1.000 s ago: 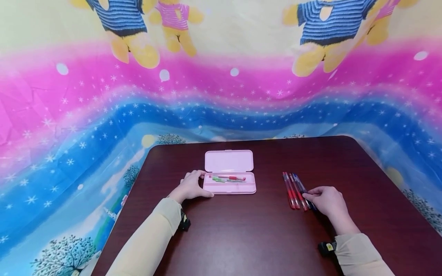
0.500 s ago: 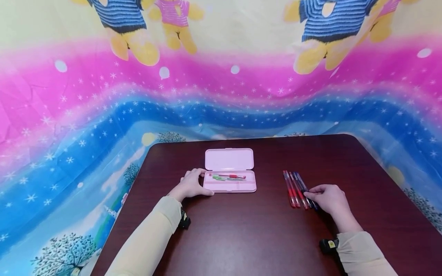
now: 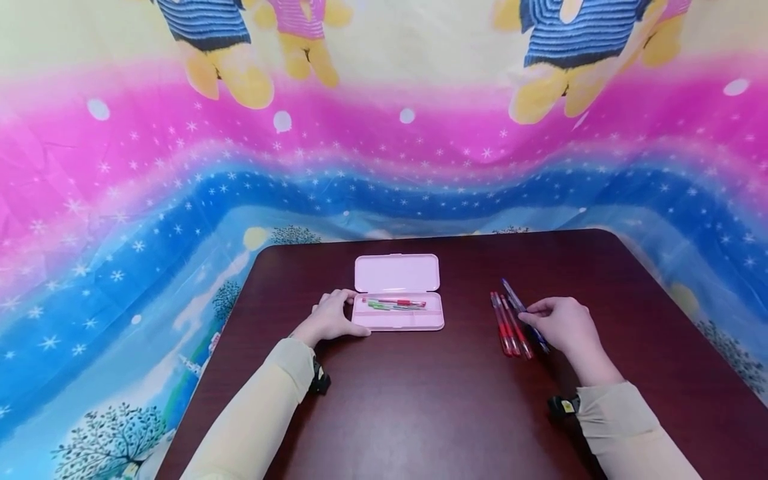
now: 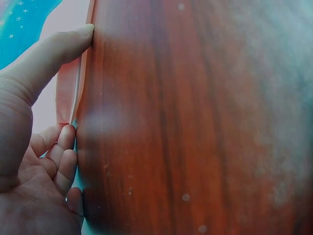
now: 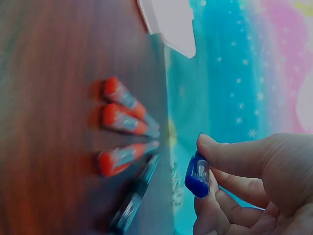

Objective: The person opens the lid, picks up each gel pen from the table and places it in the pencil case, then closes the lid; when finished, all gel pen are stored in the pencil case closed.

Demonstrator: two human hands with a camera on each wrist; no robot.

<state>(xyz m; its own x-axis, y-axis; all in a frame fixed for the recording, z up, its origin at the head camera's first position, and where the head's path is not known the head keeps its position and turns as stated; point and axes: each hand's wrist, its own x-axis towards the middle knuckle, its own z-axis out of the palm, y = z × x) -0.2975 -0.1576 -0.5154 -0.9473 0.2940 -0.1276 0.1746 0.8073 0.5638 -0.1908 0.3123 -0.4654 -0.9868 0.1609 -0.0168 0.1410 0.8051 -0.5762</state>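
My left hand holds the left end of an open pink pencil case, thumb at the near edge and fingers round the far side. Inside lie a red-capped pen and a green one. On the right, my right hand pinches a blue pen between thumb and fingers. The right wrist view shows the blue end of this pen raised off the table. Three red pens lie just left of that hand, and a black pen lies beside them.
The dark wooden table has rounded far corners. Behind it hangs a printed cloth with bears and snowflakes. The case's lid lies folded back toward the far edge.
My right hand has drawn the blue pen up and away from the row of pens, moving slightly left and toward the far edge. The left hand stays on the case.
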